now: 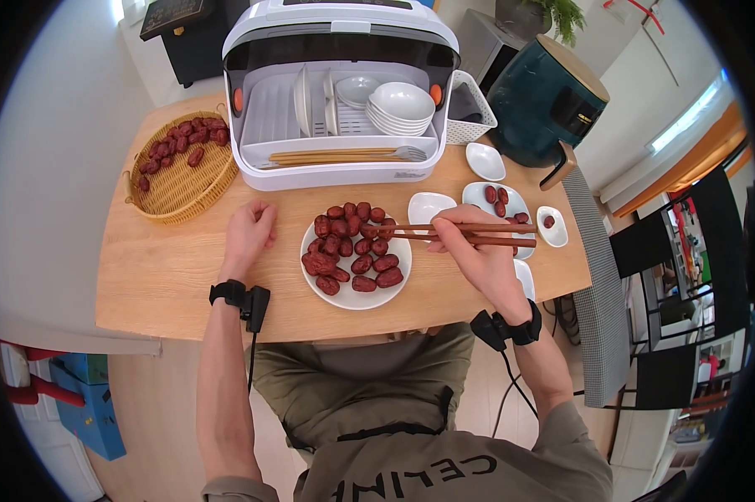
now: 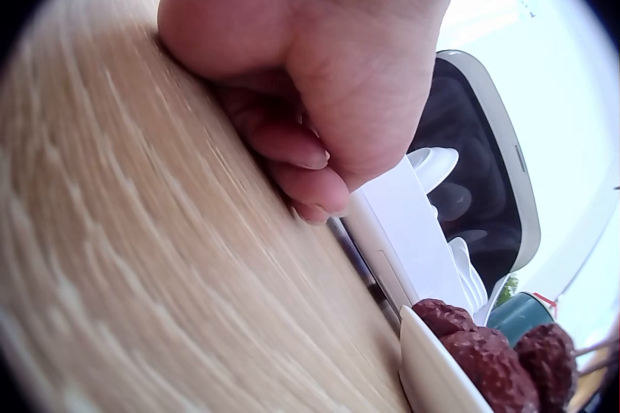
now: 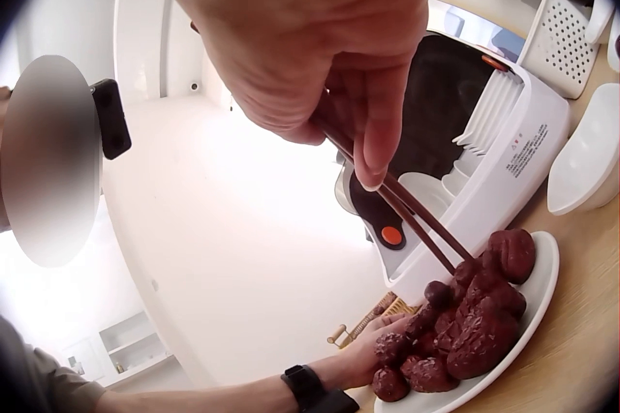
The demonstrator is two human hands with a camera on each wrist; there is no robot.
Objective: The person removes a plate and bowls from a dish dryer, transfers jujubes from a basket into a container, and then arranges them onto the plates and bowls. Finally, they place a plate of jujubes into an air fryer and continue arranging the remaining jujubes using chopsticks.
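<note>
My right hand (image 1: 480,255) (image 3: 320,35) grips a pair of brown chopsticks (image 1: 499,227) (image 3: 417,212). Their tips reach the red dates (image 1: 363,263) (image 3: 484,331) heaped on a round white plate (image 1: 356,303) (image 3: 550,277); whether a date is pinched between them I cannot tell. Left of the plate, my left hand (image 1: 250,237) (image 2: 310,55) rests on the wooden table (image 1: 168,276) (image 2: 145,239), its fingers loosely curled and holding nothing. In the left wrist view the plate's edge (image 2: 426,365) and some dates (image 2: 489,360) stand beyond that hand.
A wicker basket (image 1: 181,201) with dates stands at the back left. Behind the plate is an uncovered white dish cabinet (image 1: 336,174) holding bowls. To the right are small white dishes (image 1: 485,161), some with dates, a perforated basket (image 1: 469,130) and a green air fryer (image 1: 536,100).
</note>
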